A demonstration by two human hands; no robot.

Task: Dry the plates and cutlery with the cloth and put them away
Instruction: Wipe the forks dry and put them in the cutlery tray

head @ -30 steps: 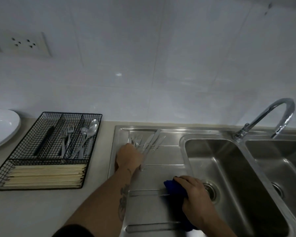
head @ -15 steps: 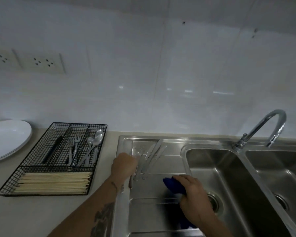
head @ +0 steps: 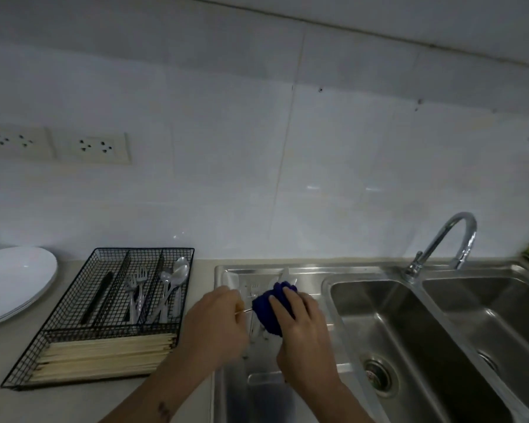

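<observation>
Home kitchen, steel double sink (head: pixel 388 303), curved tap (head: pixel 446 242), wire cutlery tray (head: pixel 74 303), tiled wall (head: pixel 257 148)

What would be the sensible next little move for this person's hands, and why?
Probably slide the blue cloth along the utensil to wipe it dry. The left hand pinches a thin metal piece of cutlery whose far end disappears into the cloth, which the right hand grips over the draining board. It seems not yet ready for the wire tray.
</observation>
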